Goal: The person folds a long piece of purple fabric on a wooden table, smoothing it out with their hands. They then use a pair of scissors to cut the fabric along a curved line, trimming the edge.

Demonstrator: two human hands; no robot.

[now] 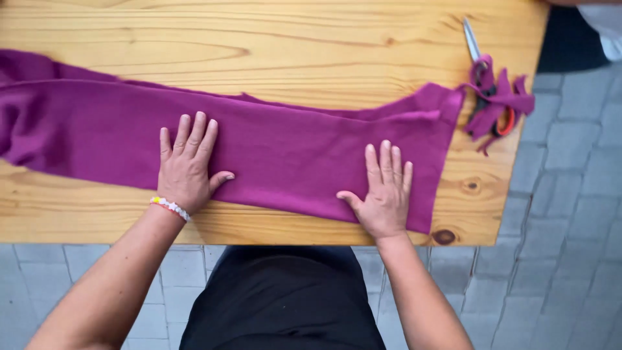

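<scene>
A long strip of magenta fabric (285, 152) lies folded lengthwise across a wooden table (272, 45). My left hand (186, 167) rests flat on the fabric left of centre, fingers spread, with a beaded bracelet at the wrist. My right hand (383, 191) presses flat on the fabric near its right end, close to the table's front edge. Neither hand holds anything.
Scissors (483, 71) with orange-and-black handles lie at the table's right edge, partly covered by a small magenta fabric scrap (499, 104). Grey paving stones (570, 194) surround the table. White cloth shows at the top right corner.
</scene>
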